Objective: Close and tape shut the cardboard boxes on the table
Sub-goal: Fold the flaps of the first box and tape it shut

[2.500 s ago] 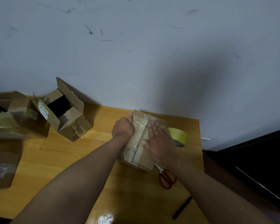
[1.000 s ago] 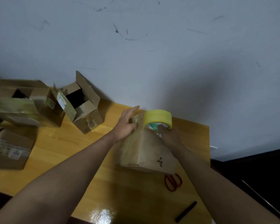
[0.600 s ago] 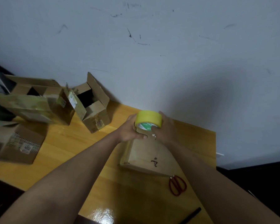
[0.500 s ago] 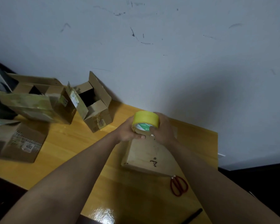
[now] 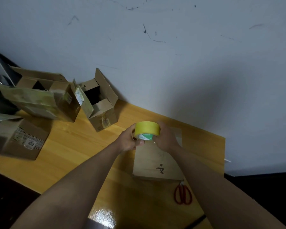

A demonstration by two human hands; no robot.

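A yellow tape roll (image 5: 147,128) is held up over the far end of a closed cardboard box (image 5: 157,164) that lies on the wooden table (image 5: 69,146). My left hand (image 5: 128,141) grips the roll from the left, thumb under it. My right hand (image 5: 165,138) grips it from the right, fingers curled round its rim. An open box (image 5: 101,103) with raised flaps stands at the back left near the wall. A larger open box (image 5: 45,96) sits beside it, and a labelled box (image 5: 21,139) rests at the left edge.
Red-handled scissors (image 5: 182,194) lie on the table just right of the closed box's near corner. A black marker (image 5: 196,220) lies at the table's near right. The wall runs close behind the table. The table's right edge drops to a dark floor.
The box was turned over so a plain face with a black mark is up. My right hand picked up the yellow roll, and my left hand left the box and took hold of it too.
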